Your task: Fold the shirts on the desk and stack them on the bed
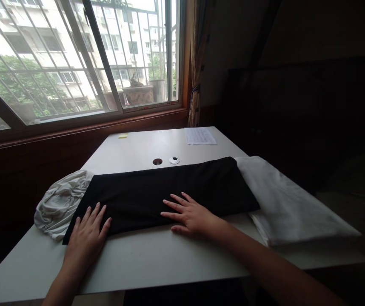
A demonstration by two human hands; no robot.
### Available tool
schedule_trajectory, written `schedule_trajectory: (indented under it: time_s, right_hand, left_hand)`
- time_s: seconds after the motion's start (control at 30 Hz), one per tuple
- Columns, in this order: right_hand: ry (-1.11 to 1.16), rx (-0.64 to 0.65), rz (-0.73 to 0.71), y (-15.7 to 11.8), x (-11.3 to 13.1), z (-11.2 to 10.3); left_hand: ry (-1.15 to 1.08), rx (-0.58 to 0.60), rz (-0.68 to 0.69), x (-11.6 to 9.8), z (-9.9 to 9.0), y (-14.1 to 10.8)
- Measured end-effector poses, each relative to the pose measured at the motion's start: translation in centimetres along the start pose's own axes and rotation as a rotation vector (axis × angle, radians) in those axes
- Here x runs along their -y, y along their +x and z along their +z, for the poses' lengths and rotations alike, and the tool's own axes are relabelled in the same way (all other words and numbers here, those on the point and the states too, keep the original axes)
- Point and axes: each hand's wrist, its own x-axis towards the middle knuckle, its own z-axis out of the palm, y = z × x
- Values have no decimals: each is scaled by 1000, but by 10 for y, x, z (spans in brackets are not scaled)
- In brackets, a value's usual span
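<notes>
A black folded cloth (pixel 169 187), perhaps a garment, lies flat in a long strip across the white table (pixel 157 259). My left hand (pixel 88 233) rests with spread fingers on its left end, near the front corner. Toward the middle of the front edge, my right hand (pixel 189 214) lies flat on the same cloth, fingers apart. Neither hand grips anything. Beyond the cloth's left end sits a crumpled whitish cloth (pixel 61 204). At the right, a white folded cloth (pixel 284 204) reaches to the table's right side, partly next to the black one.
Behind the black cloth are a round hole (pixel 157 162) in the tabletop and a white round cap (pixel 174 160). Farther back lie a yellow sticky note (pixel 123 136) and sheets of paper (pixel 201 136). A barred window (pixel 83 59) and a tied curtain (pixel 197 63) stand beyond.
</notes>
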Motion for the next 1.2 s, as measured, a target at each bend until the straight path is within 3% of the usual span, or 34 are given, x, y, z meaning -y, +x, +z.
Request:
schedule_trajectory:
  time_s: [0.3,0.5,0.6,0.73,0.83,0.9,1.0,1.2]
  right_hand:
    - [12,-10,16,-1,3,-1]
    - [19,-15,14,0,1,1]
    - [23,-22,10,0,-1,3]
    - [11,-40,3,0,-2,5]
    - [16,-29,4,0,-2,4]
    - [30,-14,10,0,-1,2]
    - [51,3,22,1,0,0]
    - [110,28,37,2,0,-3]
  left_hand:
    - [-61,-29,-56,-5,-5,0]
    - [-51,28,128,-15,-11,8]
    - [-80,99,299,-42,-17,21]
    - [-154,160,515,-96,-24,47]
    - [-180,210,586,-127,-23,70]
    - [-180,232,571,-134,-18,88]
    - [-168,269,488,-126,-5,118]
    - [-115,304,239,-80,15,166]
